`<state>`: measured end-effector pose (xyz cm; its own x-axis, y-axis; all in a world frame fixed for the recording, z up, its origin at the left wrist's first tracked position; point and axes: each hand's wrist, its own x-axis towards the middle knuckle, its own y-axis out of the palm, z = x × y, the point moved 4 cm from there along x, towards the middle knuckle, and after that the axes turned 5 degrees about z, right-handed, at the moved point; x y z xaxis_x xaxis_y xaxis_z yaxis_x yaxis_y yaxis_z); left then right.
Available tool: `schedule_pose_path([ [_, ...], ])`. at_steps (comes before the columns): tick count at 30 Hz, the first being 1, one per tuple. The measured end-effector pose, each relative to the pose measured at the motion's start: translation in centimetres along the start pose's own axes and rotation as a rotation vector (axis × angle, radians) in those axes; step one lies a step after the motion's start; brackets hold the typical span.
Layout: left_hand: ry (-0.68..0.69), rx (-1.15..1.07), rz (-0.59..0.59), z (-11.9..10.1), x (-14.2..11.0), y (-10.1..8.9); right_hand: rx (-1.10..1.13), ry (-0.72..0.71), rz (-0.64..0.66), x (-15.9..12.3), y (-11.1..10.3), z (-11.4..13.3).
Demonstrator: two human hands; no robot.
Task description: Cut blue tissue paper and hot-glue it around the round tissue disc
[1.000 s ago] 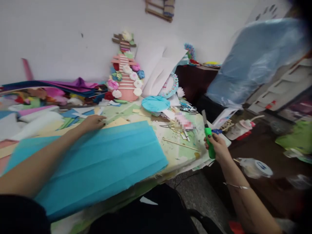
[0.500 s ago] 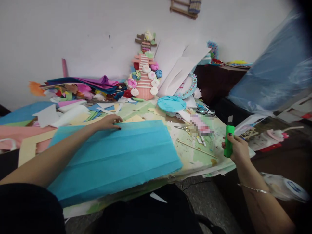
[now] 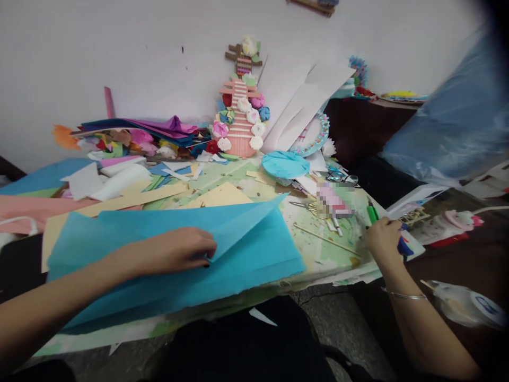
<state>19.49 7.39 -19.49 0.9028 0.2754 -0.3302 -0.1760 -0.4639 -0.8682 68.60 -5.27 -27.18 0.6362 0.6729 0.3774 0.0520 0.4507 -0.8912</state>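
A large sheet of blue crepe paper (image 3: 246,265) lies across the front of the table, with crease lines in it. My left hand (image 3: 183,249) pinches the edge of its top layer, folded back toward me, and the far right corner stands up. At the table's right edge, my right hand (image 3: 384,239) is closed over a green utility knife (image 3: 372,213), whose front end sticks out beyond the fingers. The rest of the knife is hidden under the hand. A blue-and-white object (image 3: 409,244) lies right beside that hand.
Scissors (image 3: 304,206), a thin wooden stick (image 3: 326,240) and a round blue paper piece (image 3: 285,164) lie right of the sheet. Behind stand a flower-covered pink lute-shaped craft (image 3: 240,127) and white sheets (image 3: 298,106). Paper scraps (image 3: 115,178) crowd the left.
My left hand has drawn the sheet's upper layer toward me, lifting its far edge. My right hand has lowered the utility knife from the air to the table's right edge.
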Motion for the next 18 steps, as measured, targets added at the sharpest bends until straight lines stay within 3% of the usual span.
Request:
schedule_pose_path([
  [2,0.001,-0.053,0.026,-0.3,-0.4,0.6,0.000,-0.072,-0.029,0.0,0.0,1.0],
  [4,-0.007,-0.112,-0.001,1.0,-0.3,0.3,0.010,-0.134,-0.029,0.0,-0.2,2.9],
  [7,-0.107,-0.084,-0.182,5.7,0.6,-1.2,0.071,-0.373,0.035,-1.1,-0.5,8.4],
  [9,-0.263,0.038,-0.291,9.7,1.5,-2.1,0.169,-0.722,0.138,-3.0,-0.5,13.9],
  [10,-0.332,0.074,-0.260,11.6,2.0,-2.1,0.182,-0.846,0.175,-4.1,-0.5,16.4],
  [13,-0.419,0.071,-0.189,15.4,3.3,-2.0,0.130,-1.039,0.213,-6.4,0.4,22.5],
  [18,-0.395,0.030,-0.087,16.3,3.6,-2.3,0.221,-1.203,0.260,-6.4,2.6,27.1],
])
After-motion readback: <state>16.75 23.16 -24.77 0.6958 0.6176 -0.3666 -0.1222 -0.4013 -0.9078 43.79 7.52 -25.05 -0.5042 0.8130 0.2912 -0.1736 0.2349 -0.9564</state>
